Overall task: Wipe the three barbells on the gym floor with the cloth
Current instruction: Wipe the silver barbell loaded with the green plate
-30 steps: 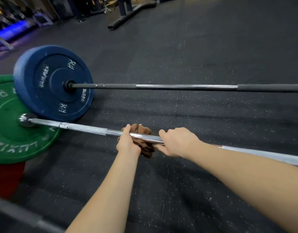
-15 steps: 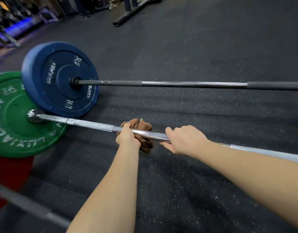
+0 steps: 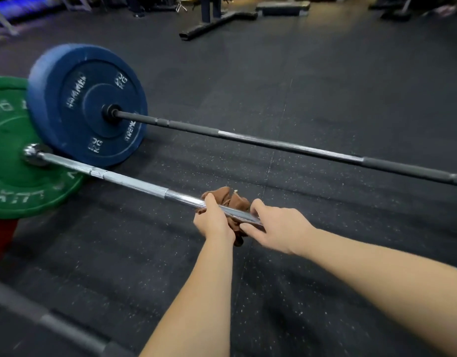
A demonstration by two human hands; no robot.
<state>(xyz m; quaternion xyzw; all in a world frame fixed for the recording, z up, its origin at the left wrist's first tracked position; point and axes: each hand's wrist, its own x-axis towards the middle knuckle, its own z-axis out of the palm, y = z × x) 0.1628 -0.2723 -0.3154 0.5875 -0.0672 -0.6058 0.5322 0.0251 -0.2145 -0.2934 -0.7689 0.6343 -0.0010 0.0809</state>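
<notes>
Cloth [image 3: 236,200] brown, crumpled, bunched around shiny chrome bar [image 3: 134,184].

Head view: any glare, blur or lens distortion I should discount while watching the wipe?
In the head view, glare streaks the chrome bar between the cloth and the green plate; the edges smear, so that plate's lettering and the nearest bar are soft; the far gym is dim; the left hand and right hand read sharply.

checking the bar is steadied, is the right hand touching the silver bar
Touching: in the head view the right hand curls round the silver bar, thumb on the far side, fingers on the near side.
</notes>
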